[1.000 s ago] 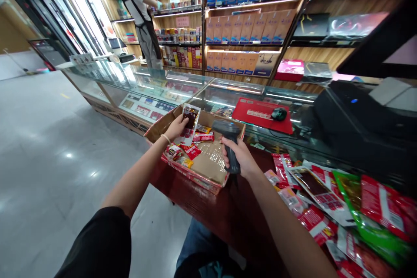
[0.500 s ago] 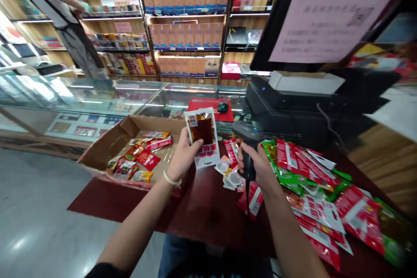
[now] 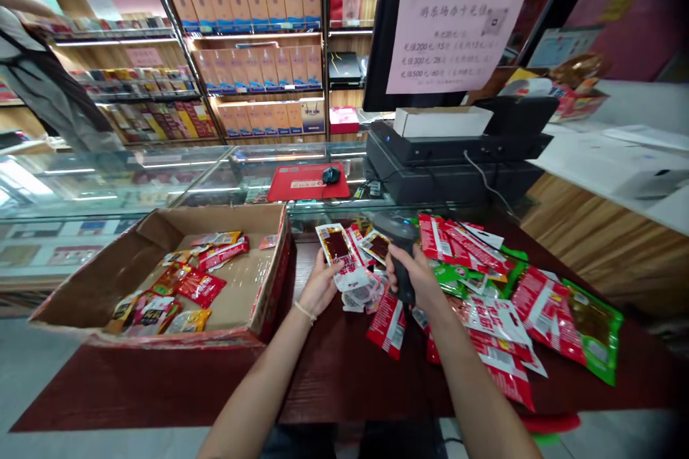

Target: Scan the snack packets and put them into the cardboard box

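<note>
My left hand point(image 3: 321, 285) is closed on a white-edged snack packet point(image 3: 339, 245) with a dark brown window and red print. In my right hand point(image 3: 415, 274) is a black barcode scanner point(image 3: 401, 244), gripped by its handle, its head pointing forward and left. The packet and the scanner are close beside each other above the dark red table. Small clear packets point(image 3: 364, 292) lie just under the left hand's packet. A red packet point(image 3: 388, 323) with a white label lies below the scanner. Right of the scanner spreads a pile of red, white and green snack packets point(image 3: 500, 301).
An open cardboard box point(image 3: 269, 301) with several snack packets stands at the left. Behind are a glass counter point(image 3: 209, 176), a red mouse pad point(image 3: 293, 181), a mouse point(image 3: 331, 174) and a monitor with a pink notice point(image 3: 452, 36). A person point(image 3: 48, 79) stands at the far left.
The view has turned right, so the box and the other person appear further left. The packet in my left hand has been lowered and tilted beside the scanner. Both hands keep their hold.
</note>
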